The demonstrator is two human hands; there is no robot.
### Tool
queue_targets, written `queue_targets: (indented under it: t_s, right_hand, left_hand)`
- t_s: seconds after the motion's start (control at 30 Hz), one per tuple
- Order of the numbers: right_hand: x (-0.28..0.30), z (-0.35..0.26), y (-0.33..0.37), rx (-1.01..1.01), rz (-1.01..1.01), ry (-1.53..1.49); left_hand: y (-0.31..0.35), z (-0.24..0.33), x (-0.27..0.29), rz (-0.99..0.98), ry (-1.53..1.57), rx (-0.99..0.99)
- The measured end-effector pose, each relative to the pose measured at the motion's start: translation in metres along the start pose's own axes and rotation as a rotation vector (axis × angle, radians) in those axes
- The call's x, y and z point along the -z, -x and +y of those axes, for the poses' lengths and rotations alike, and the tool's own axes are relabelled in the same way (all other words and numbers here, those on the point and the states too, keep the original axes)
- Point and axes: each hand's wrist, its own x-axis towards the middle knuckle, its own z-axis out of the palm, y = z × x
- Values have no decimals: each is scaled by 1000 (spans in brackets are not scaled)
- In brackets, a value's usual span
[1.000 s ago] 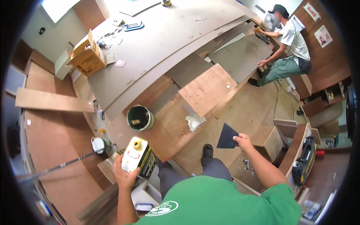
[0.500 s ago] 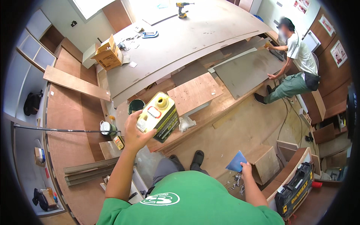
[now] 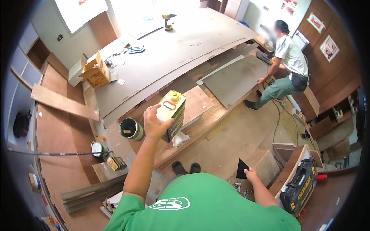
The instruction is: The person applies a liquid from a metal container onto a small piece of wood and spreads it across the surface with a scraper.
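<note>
Rectangular can [image 3: 173,115], yellow neck uppermost, held nearly upright over the near left part of the counter [image 3: 206,123]; whether its base touches the wood cannot be told. Your left hand [image 3: 154,125] has its fingers clamped on the can's upper part, from the near left. A second ago you held the can low at your left side; it is now farther forward. The bucket [image 3: 139,133], largely hidden behind it half a second ago, now shows just to its left, at the counter's near left corner. The change suggests a can brought into the working area rather than one already in use. Crumpled white wrapping [image 3: 180,139] lies beside its lower end, and a plywood panel [image 3: 200,102] behind it to the right. Your right hand [image 3: 252,175], well apart and closer to your body than a second ago, has its fingers clamped on a thin dark sheet [image 3: 242,169], leaving the can's support to the left alone. At the counter's right end, a co-worker [image 3: 295,57] bends over a grey board [image 3: 235,82], lower than half a second ago.
</note>
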Motion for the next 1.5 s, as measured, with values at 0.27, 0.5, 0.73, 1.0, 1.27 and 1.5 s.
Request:
queue_targets:
  t_s: [0.27,0.5,0.73,1.0,1.27,1.5]
  right_hand:
    - [19,-3,-17,-61,67,142]
    - [57,-24,-123,-18,-64,137]
    - [138,-52,-282,113,-128,211]
    - [158,-123,-379,98,-251,129]
    - [131,-180,-422,390,-486,366]
    - [138,-205,-453,538,-525,407]
  left_hand:
    - [-39,-1,-63,38,27,-84]
    - [-54,19,-126,97,-34,-44]
    - [-56,49,-154,117,-99,97]
    - [-13,53,-144,70,-204,227]
    - [18,43,-177,156,-169,332]
    - [36,70,-163,282,-167,294]
